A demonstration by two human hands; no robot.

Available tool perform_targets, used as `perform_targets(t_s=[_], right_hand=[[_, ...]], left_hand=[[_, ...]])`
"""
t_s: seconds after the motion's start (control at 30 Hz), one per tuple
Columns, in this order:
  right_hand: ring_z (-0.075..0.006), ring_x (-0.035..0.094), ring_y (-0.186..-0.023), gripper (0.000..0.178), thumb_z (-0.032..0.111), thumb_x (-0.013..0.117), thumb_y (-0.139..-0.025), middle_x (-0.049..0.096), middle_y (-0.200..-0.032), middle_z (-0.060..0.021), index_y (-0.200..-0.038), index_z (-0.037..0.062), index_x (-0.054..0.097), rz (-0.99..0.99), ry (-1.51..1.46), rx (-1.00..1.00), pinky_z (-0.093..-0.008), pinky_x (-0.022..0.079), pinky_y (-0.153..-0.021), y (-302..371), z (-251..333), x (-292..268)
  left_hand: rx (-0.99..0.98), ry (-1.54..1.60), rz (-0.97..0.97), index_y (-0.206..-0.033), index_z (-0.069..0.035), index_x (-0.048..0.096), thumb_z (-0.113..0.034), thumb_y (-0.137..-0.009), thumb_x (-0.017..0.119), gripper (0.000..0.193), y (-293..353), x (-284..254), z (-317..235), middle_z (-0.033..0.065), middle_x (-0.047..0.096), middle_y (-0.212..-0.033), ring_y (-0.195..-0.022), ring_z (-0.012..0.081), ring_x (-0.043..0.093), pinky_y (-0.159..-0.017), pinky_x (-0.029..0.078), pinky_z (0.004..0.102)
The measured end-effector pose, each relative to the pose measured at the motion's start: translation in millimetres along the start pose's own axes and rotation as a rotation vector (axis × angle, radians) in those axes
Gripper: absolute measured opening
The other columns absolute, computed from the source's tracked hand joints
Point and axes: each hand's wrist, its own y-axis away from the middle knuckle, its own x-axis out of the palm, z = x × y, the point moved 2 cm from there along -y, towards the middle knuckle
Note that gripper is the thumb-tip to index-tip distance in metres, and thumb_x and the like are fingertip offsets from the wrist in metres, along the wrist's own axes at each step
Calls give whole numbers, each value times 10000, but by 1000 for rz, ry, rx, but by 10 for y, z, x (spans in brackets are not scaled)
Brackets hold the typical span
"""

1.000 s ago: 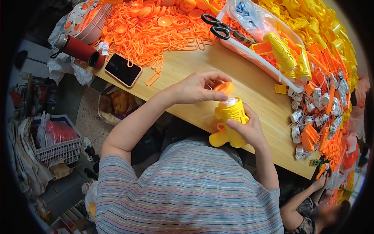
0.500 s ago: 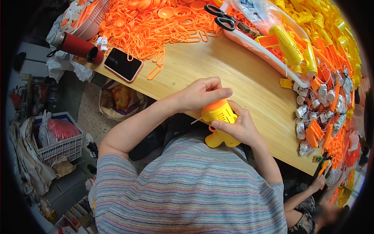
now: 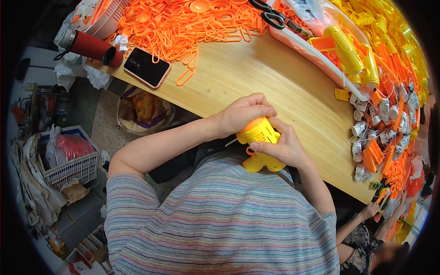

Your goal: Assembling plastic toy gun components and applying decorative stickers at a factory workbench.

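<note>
head: both hands [image 3: 288, 145] on yellow casing [image 3: 259, 134]

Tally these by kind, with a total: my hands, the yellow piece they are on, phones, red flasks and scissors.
Hands, left and right: 2
Yellow piece: 1
Phone: 1
Red flask: 1
Pair of scissors: 1
Total: 6

Wooden table [image 3: 316, 137]: orange plastic parts [image 3: 169, 35] heaped, dark phone [image 3: 146, 68], white tray [image 3: 306, 51].
</note>
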Motion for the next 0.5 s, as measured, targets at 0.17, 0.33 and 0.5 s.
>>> perform_targets(t_s=[0.17,0.33,0.5], right_hand=[[-170,626,-835,505,241,791,-701,649,-906,-94,-1091,-8,589,64,49,-25,-293,499,-751,10,4,9],[-198,596,-948,545,218,800,-682,623,-1002,-117,-1118,-14,569,125,69,-115,-313,480,-826,-27,-53,4],[-236,545,-1066,726,220,836,-624,557,-1115,-125,-1217,-18,492,188,9,-38,-349,445,-917,-79,-101,17]], left_hand=[[527,-610,259,-1141,49,536,-128,-877,381,355,105,-51,-22,190,551,-1168,-1098,264,532,-981,391,369],[742,-724,381,-1213,73,503,-175,-867,371,446,142,-54,-42,251,529,-1207,-1174,368,495,-1021,360,419],[820,-745,371,-1210,77,507,-211,-864,359,474,171,-60,2,263,535,-1196,-1156,390,506,-1006,378,438]])
